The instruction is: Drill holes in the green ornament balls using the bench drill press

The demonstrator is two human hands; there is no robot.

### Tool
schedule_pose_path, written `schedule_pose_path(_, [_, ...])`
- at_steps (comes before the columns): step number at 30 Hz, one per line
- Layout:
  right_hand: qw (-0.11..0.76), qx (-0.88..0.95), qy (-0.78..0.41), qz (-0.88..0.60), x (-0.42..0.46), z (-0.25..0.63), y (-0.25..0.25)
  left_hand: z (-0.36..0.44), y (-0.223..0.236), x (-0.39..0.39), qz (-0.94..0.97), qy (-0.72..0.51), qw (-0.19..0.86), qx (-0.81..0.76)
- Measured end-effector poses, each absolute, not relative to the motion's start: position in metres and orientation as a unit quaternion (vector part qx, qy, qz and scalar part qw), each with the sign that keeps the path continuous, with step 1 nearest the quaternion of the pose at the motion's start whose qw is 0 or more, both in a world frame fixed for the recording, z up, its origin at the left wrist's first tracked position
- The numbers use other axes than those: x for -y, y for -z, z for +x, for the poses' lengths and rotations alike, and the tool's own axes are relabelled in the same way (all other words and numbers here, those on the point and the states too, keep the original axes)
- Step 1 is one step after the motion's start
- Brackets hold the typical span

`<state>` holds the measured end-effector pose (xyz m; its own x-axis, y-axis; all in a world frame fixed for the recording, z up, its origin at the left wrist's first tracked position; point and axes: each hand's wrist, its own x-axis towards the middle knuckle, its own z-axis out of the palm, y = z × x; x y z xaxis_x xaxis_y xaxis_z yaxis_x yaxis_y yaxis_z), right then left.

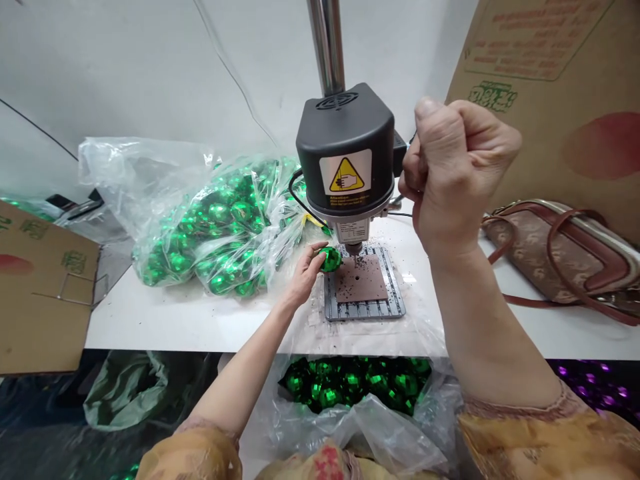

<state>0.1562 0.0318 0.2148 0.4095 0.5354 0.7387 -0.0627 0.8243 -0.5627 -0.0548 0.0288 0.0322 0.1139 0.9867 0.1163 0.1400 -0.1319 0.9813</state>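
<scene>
Faceted, shiny green ball (331,259) in left hand (304,275)

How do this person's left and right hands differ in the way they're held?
The left hand is low, near the brown board, while the right hand is raised beside the black machine head. The left hand holds a shiny green ball in its fingers; the right hand is curled into a fist, and whatever it may grip is hidden. Both are bare.
</scene>
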Motion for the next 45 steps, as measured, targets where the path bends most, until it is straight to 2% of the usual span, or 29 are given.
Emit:
schedule_pose_path(3, [0.807,0.512,-0.191,-0.225,-0.032,0.156,-0.215,-0.047,-0.034,-0.018,0.607,-0.448,0.454,-0.474])
schedule_pose_path(8, [0.816,0.503,-0.202,-0.200,-0.034,0.156,-0.215,-0.036,-0.032,-0.012,0.675,-0.421,0.383,-0.470])
schedule_pose_path(16, [0.813,0.509,-0.189,-0.212,-0.035,0.156,-0.215,-0.025,-0.022,-0.008,0.686,-0.405,0.365,-0.481])
schedule_pose_path(26, [0.811,0.510,-0.191,-0.212,-0.033,0.156,-0.215,0.000,-0.020,0.001,0.724,-0.406,0.243,-0.502])
schedule_pose_path(35, [0.829,0.489,-0.141,-0.231,-0.015,0.152,-0.193,0.000,-0.012,0.001,0.715,-0.419,0.250,-0.501])
schedule_pose_path(45, [0.851,0.503,-0.068,-0.133,-0.015,0.152,-0.155,0.000,-0.008,0.001,0.707,-0.425,0.265,-0.500])
